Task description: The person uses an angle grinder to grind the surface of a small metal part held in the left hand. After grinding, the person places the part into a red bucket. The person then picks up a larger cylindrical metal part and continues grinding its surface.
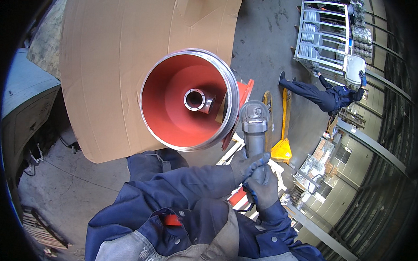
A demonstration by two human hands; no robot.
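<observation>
both gloved hands, left [247, 165] & right [262, 190], clamp the angle grinder [255, 127] body; looks heavy, stiff, grip mid-barrel by the red drum [187, 100] rim.

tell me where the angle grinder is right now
In the head view the grey angle grinder sits right of centre, gripped by both gloved hands, its head against the right rim of the red-lined metal drum.

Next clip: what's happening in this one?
A person in blue work clothes holds an angle grinder with both gloved hands: the left hand and the right hand grip its handle, one above the other. The grinder's head sits at the metal rim of a big round casting, red inside, with a flanged hole in its middle. A cardboard sheet stands behind it. Farther off, another person reaches up to a metal cage.
</observation>
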